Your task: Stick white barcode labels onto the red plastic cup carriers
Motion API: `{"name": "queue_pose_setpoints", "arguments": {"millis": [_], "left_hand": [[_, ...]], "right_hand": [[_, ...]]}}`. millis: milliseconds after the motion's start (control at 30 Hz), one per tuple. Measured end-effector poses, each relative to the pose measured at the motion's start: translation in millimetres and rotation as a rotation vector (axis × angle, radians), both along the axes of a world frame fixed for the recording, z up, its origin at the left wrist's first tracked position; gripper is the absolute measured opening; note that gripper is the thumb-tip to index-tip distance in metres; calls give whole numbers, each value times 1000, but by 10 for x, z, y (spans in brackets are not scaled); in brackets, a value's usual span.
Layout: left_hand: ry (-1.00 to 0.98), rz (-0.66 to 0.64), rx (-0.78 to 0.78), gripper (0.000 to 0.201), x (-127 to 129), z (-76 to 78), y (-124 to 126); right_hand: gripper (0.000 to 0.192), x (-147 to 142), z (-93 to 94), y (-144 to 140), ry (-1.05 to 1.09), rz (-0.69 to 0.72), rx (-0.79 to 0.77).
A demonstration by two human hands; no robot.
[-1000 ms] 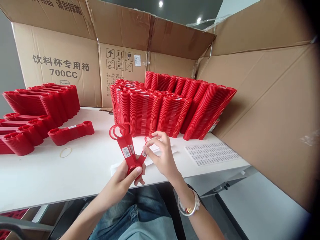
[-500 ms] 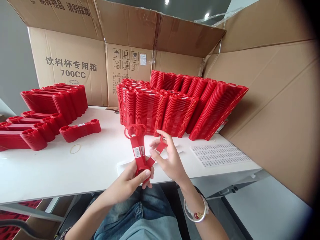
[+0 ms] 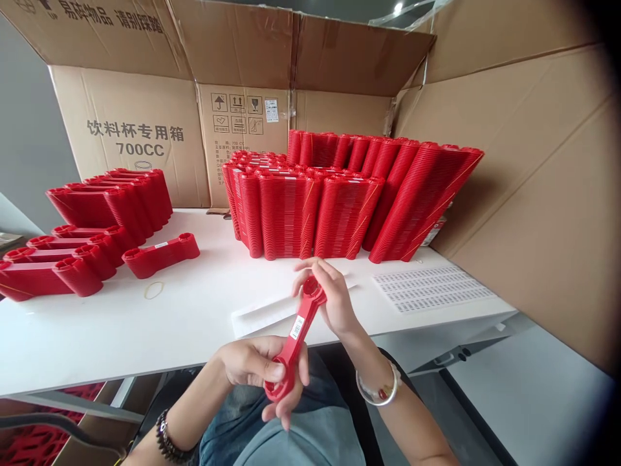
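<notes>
Big open cardboard boxes [image 3: 130, 129] wall in the back and right side of the white table [image 3: 97, 330], so the free room lies toward the near edge and the left. Against the boxes stands a dense block of nested red cup holders [image 3: 339, 194], a great many of them, rows leaning to the right. On the left sit shorter bundles of red holders [image 3: 92, 220], lying on their sides, and one small bundle [image 3: 161, 254] lies apart from them, nearer the middle, with a loose rubber band [image 3: 154, 289] just in front of it. By my reckoning the left bundles are the finished share and the tall block is what remains, so most of the work looks to be ahead. A sheet of barcode labels [image 3: 431, 291] lies flat by the right corner, close to the table's edge, and a white backing strip [image 3: 272, 310] lies near the front edge. The person sits with knees under the table, and the hands work just off that front edge, above the lap. The left hand [image 3: 255, 362] is closed around the lower ring of a small stack of red holders [image 3: 297, 343] bearing a barcode sticker, and the right hand [image 3: 332, 298] pinches its upper ring between the fingertips. The stack tilts up to the right, clear of the tabletop.
</notes>
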State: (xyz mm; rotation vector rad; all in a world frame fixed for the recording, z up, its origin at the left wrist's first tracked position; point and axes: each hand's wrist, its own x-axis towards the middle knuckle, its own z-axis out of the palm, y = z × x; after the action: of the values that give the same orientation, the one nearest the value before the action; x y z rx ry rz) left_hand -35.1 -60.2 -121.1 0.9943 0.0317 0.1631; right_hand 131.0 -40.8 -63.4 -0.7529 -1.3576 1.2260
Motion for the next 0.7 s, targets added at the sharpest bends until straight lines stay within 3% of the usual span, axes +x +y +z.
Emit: {"name": "queue_pose_setpoints", "arguments": {"millis": [100, 167, 233, 333, 400, 567, 700], "left_hand": [[42, 27, 11, 44, -21, 8, 29], [118, 141, 130, 40, -50, 65, 33], [257, 349, 367, 32, -73, 140, 10], [576, 747, 869, 17, -50, 224, -63], [788, 906, 1139, 13, 11, 258, -107], [1078, 792, 1448, 22, 149, 434, -56], [1139, 744, 1526, 19, -75, 712, 180]], "right_hand": [[39, -12, -13, 7, -78, -95, 110], [40, -24, -38, 6, -158, -164, 175], [38, -40, -69, -1, -291, -241, 243], [35, -76, -108, -8, -490, -350, 357], [34, -102, -121, -1, -558, -389, 412], [36, -87, -123, 37, -572, -432, 392], [38, 82, -66, 42, -480, -418, 290]]}}
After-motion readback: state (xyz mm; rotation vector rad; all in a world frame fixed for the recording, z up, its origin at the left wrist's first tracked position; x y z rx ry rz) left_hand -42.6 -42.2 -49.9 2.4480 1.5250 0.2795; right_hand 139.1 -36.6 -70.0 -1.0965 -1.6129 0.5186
